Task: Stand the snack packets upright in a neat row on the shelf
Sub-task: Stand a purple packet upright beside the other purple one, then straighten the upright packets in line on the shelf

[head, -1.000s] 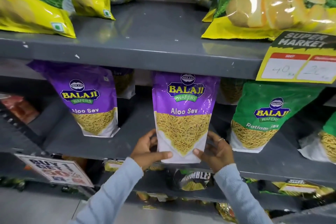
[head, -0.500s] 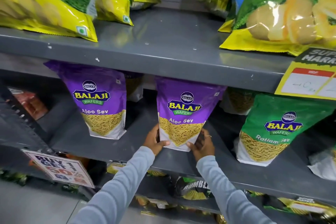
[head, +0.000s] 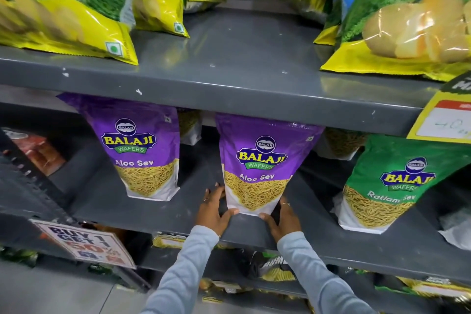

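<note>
- On the middle shelf (head: 193, 214), a purple Aloo Sev packet (head: 257, 166) stands up straight, in the middle of the row.
- The left hand (head: 212, 211) presses its bottom left corner and the right hand (head: 283, 219) presses its bottom right corner. Both hands are partly curled around the packet, thumbs in front, so they hold it from two sides.
- I think the packet could tip forward when the hands let go, because its bottom is narrow and its top is wide and puffy.
- It could also slide off, because it stands close to the front edge of the shelf.
- The row may not look neat, because there are wide gaps on both sides of this packet.
- I count two purple Aloo Sev packets at the front: this one and another purple packet (head: 142, 150) to its left.
- One green Ratlam Sev packet (head: 390, 186) stands to the right, leaning a little.
- More packets hide behind them; I cannot count those.
- Three big chips bags (head: 63, 7) show clearly on the top shelf (head: 229, 79).
</note>
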The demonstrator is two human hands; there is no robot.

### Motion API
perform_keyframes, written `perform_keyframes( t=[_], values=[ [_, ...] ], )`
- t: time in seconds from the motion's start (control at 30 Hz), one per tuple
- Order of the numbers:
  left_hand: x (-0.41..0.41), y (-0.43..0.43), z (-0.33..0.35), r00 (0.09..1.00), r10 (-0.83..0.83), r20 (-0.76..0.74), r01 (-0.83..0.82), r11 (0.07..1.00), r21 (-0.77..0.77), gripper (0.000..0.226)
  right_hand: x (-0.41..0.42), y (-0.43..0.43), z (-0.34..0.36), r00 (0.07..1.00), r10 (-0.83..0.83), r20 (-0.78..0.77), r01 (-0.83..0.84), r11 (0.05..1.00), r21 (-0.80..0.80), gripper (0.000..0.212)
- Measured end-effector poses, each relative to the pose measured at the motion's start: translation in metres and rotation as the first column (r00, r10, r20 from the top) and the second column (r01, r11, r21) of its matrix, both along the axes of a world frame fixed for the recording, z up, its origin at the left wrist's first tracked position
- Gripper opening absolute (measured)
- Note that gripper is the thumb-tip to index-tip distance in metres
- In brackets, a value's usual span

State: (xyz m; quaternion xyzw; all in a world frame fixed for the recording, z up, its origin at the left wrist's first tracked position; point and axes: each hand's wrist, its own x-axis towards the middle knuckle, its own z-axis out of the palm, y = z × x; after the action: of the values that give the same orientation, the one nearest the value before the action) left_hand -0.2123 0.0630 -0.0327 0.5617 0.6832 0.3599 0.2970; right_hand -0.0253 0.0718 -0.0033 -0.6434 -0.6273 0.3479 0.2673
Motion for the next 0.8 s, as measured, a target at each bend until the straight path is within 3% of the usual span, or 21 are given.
perform_keyframes(
  t=[0.1,0.43,0.63,0.73,0.8],
  values=[
    [-0.014,0.021,0.004,0.994,-0.071,-0.078,0.071,0.997,-0.002,0.068,-0.018,0.01,-0.008,0.996,-0.094,-0.012,0.093,0.996,-0.006,0.055],
    [-0.007,0.01,0.001,0.999,-0.03,-0.017,0.03,0.999,0.013,0.065,-0.003,0.009,-0.005,1.0,-0.006,0.002,0.006,1.0,0.006,0.063],
    [-0.002,0.008,0.007,0.995,-0.01,-0.098,0.014,0.999,0.039,0.08,0.005,0.002,-0.01,0.998,0.062,-0.028,-0.06,0.997,0.052,0.091],
    [0.002,0.005,0.005,0.996,0.078,-0.035,-0.075,0.992,0.101,0.091,0.017,-0.01,-0.025,0.987,0.127,0.1,-0.131,0.99,0.042,0.105],
    [0.01,-0.003,0.001,0.984,0.167,0.059,-0.175,0.97,0.167,0.102,0.031,-0.023,-0.031,0.982,0.159,0.106,-0.165,0.985,0.044,0.103]
  ],
)
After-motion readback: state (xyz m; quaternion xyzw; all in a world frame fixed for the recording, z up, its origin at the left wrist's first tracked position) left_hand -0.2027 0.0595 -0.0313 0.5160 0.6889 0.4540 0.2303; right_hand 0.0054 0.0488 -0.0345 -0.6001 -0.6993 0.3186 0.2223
